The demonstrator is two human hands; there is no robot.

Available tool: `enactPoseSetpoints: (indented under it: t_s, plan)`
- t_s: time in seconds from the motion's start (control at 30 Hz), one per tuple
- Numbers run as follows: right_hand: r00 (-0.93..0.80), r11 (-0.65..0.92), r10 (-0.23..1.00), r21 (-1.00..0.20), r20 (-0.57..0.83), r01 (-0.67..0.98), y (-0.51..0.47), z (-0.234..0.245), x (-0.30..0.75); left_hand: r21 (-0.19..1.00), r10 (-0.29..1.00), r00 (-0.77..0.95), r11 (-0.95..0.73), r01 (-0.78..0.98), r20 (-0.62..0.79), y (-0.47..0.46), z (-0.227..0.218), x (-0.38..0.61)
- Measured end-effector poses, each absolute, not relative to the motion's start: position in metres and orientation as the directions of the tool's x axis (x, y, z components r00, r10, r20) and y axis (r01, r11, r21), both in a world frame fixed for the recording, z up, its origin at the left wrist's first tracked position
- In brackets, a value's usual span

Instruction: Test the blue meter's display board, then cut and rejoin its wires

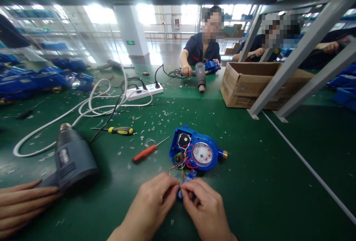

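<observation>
A blue water meter (214,148) lies on the green bench, its round dial facing up and its square compartment open. Thin coloured wires (183,172) come out of it toward my fingertips. My left hand (154,200) and my right hand (204,204) meet just below the meter, each pinching thin wire between thumb and forefinger. The exact wire ends are hidden by the fingers. A small blue part (190,175) sits right behind the fingertips, partly covered.
At left, another person's hand (26,204) is at a heat gun (73,159). An orange screwdriver (144,153), a yellow-black screwdriver (121,130), a power strip (144,91) and scraps lie on the bench. Beyond, a co-worker (203,49) holds another heat gun (200,75) beside a cardboard box (239,88).
</observation>
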State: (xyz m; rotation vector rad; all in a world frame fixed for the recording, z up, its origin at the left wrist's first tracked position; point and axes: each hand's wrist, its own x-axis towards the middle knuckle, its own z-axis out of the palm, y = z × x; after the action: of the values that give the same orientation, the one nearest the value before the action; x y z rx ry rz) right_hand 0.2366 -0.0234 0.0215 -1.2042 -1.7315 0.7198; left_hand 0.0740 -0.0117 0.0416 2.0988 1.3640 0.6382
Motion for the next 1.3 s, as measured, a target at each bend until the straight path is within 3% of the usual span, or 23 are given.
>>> enactPoseSetpoints:
  t_s: [0.17, 0.3, 0.5, 0.67, 1.07, 1.17, 1.3]
  plan:
    - [-0.149, 0.466, 0.880, -0.758, 0.451, 0.456, -0.024, 0.016, 0.236, 0.586, 0.909, 0.369, -0.409, 0.700, 0.193, -0.017, 0.035, 0.078]
    - [-0.128, 0.466, 0.877, -0.757, 0.463, 0.458, -0.025, 0.016, 0.234, 0.665, 0.937, 0.276, -0.346, 0.662, 0.213, -0.020, 0.032, 0.084]
    - [-0.081, 0.443, 0.886, -0.780, 0.457, 0.442, -0.026, 0.015, 0.231, 0.826, 0.994, 0.111, -0.042, 0.563, -0.025, -0.020, 0.034, 0.093]
    - [-0.076, 0.463, 0.870, -0.758, 0.486, 0.460, -0.027, 0.017, 0.231, 0.914, 0.977, 0.039, 0.181, 0.363, -0.209, -0.021, 0.035, 0.097]
    - [-0.014, 0.376, 0.912, -0.821, 0.411, 0.429, -0.031, 0.006, 0.229, 0.928, 0.919, 0.143, 0.372, -0.010, -0.367, -0.011, 0.036, 0.093]
    - [0.012, 0.314, 0.937, -0.858, 0.349, 0.406, -0.030, 0.010, 0.232, 0.930, 0.918, 0.152, 0.365, 0.038, -0.367, -0.009, 0.041, 0.085]
    - [0.022, 0.254, 0.959, -0.894, 0.282, 0.368, -0.031, 0.013, 0.235, 0.925, 0.973, 0.113, 0.153, 0.348, -0.203, -0.014, 0.044, 0.078]
